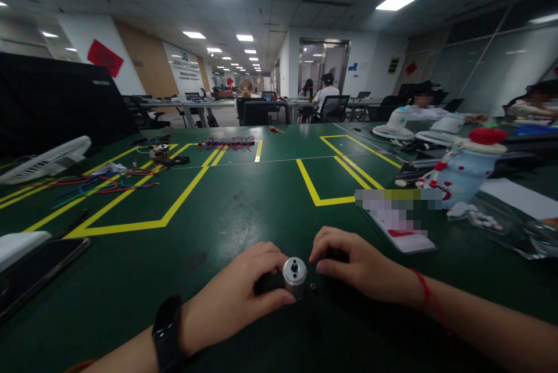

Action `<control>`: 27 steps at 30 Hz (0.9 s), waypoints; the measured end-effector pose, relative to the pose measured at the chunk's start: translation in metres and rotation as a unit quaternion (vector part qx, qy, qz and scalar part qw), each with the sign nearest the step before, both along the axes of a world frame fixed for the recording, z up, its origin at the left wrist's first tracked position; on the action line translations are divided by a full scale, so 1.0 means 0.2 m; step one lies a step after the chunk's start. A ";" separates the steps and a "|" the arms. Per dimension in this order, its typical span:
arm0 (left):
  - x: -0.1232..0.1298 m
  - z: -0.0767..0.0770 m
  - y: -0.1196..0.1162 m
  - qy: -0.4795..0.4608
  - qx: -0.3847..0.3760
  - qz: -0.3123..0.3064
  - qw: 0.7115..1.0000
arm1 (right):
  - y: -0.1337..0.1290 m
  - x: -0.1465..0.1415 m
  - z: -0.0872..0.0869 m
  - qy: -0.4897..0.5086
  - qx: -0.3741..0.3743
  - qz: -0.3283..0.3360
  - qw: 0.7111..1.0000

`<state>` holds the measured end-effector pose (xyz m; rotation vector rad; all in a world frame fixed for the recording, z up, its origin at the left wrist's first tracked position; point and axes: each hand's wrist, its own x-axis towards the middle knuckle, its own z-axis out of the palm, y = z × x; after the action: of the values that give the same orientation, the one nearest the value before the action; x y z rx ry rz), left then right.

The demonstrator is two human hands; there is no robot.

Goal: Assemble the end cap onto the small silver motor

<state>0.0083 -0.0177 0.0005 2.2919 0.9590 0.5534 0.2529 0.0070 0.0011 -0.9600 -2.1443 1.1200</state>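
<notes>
A small silver metal cylinder, which looks like a motor (294, 278), stands upright on the green table with dark holes in its top face. My left hand (250, 277) grips it from the left, thumb in front and fingers behind. Just right of the cylinder lies a tiny ring-shaped part (313, 286), too small to name surely. My right hand (353, 262) hovers close by with fingers bent; thumb and index tip are slightly apart, with nothing visible between them.
A phone (39, 271) lies at the left, with loose wires (117, 181) beyond it. Past my right hand are a flat card (399, 228), a blue cup (468, 169) and a plastic bag (505, 228). Toward the far edge lie a wire bundle (226, 142) and a screwdriver (275, 129).
</notes>
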 end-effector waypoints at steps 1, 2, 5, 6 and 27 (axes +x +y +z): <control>0.00 0.00 0.00 -0.002 -0.002 -0.001 1.000 | 0.02 0.01 -0.02 0.051 -0.040 -0.050 0.997; 0.00 0.00 0.00 -0.003 -0.003 -0.002 1.000 | 0.05 0.02 -0.04 0.107 -0.083 -0.103 0.985; 0.00 0.01 0.00 -0.001 -0.006 -0.004 1.000 | 0.10 0.04 -0.09 0.244 -0.179 -0.211 0.929; 0.00 0.01 0.00 0.000 -0.005 -0.004 1.000 | 0.11 0.04 -0.09 0.253 -0.186 -0.215 0.925; 0.00 -0.02 0.01 0.003 0.012 -0.006 1.000 | -0.10 -0.15 0.09 -0.015 0.222 0.005 0.975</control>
<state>0.0083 -0.0162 -0.0040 2.3208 0.9456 0.5573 0.2223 -0.0132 0.0183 -0.7608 -2.2864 0.5880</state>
